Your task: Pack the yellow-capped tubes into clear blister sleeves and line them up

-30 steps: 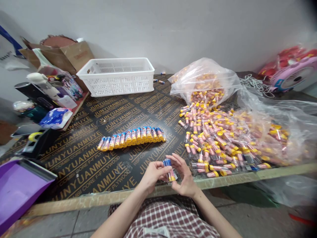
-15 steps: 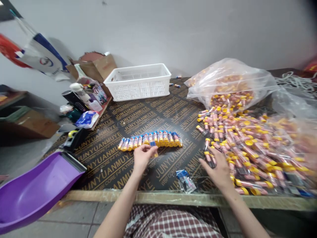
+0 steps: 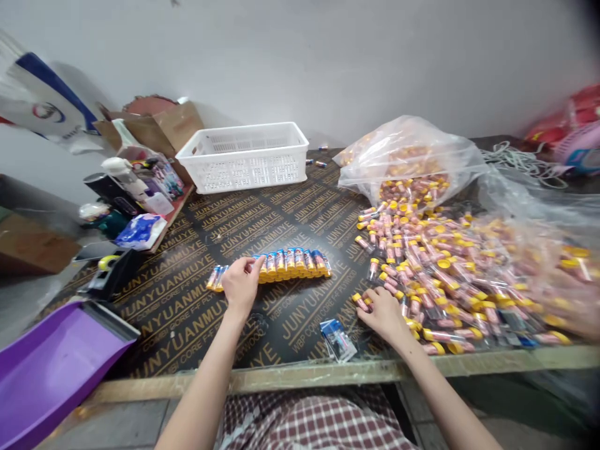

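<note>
A row of small tubes with blue tops and yellow caps [image 3: 290, 264] lies on the dark printed board. Over its left part is my left hand [image 3: 240, 286], thumb and fingers pinched at the tubes; what they hold is too small to tell. My right hand [image 3: 382, 314] has its fingers closed around a pink tube with a yellow cap [image 3: 360, 302], at the left edge of a large heap of such tubes [image 3: 435, 275]. Between the hands, nearer the table edge, lies a small stack of blue printed cards [image 3: 338, 340].
A white plastic basket [image 3: 244, 164] stands at the back. Behind the heap sits a clear bag of tubes [image 3: 412, 162]. Bottles [image 3: 124, 181], a tape dispenser [image 3: 110, 272] and a purple dustpan [image 3: 51, 369] are at the left. White cord [image 3: 515, 162] lies at the back right.
My left hand has moved left along the row, and the blue-topped tube it held apart is no longer visible. My right hand has closed on a pink tube and drawn it slightly left. The view has shifted.
</note>
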`<control>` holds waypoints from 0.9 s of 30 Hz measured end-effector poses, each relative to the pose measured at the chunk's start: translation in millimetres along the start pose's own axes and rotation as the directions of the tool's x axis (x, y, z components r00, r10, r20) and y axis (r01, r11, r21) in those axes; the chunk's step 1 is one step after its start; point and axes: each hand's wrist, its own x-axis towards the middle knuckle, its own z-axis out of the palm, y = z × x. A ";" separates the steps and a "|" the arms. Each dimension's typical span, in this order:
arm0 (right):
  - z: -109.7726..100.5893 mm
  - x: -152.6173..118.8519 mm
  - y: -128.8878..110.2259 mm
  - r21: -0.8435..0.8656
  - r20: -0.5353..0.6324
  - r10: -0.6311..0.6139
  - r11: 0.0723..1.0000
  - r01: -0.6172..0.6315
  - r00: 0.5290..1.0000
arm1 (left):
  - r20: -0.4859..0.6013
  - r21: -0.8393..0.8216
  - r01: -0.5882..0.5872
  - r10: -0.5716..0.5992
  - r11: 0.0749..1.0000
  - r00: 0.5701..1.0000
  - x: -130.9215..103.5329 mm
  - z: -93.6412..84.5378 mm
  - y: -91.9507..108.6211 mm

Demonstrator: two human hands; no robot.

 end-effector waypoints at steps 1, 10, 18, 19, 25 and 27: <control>-0.4 0.2 -0.9 0.003 -0.002 0.011 1.000 -0.011 1.000 | 0.053 -0.077 -0.021 0.026 0.997 0.998 -11.7 5.4 6.4; -11.9 1.7 -14.7 0.224 -0.091 0.074 0.973 -0.051 0.993 | 0.665 -0.180 -0.064 0.169 0.982 0.728 -112.7 76.6 41.8; -29.5 -21.1 -30.9 0.602 -0.076 0.174 0.793 -0.094 0.982 | 0.633 -0.165 -0.097 0.181 0.982 0.752 -116.7 71.3 42.4; -29.1 -23.5 -32.2 0.646 -0.050 0.184 0.756 -0.109 0.982 | 0.626 -0.158 -0.107 0.184 0.982 0.758 -117.6 70.6 42.1; -25.3 -31.0 -39.1 0.687 -0.037 0.139 0.723 -0.076 0.990 | 0.546 -0.185 -0.193 0.264 0.964 0.795 -125.4 66.4 41.8; -27.4 -32.6 -42.6 0.705 -0.062 0.123 0.707 -0.044 0.990 | 0.486 -0.255 -0.167 0.275 0.952 0.829 -125.5 65.3 42.3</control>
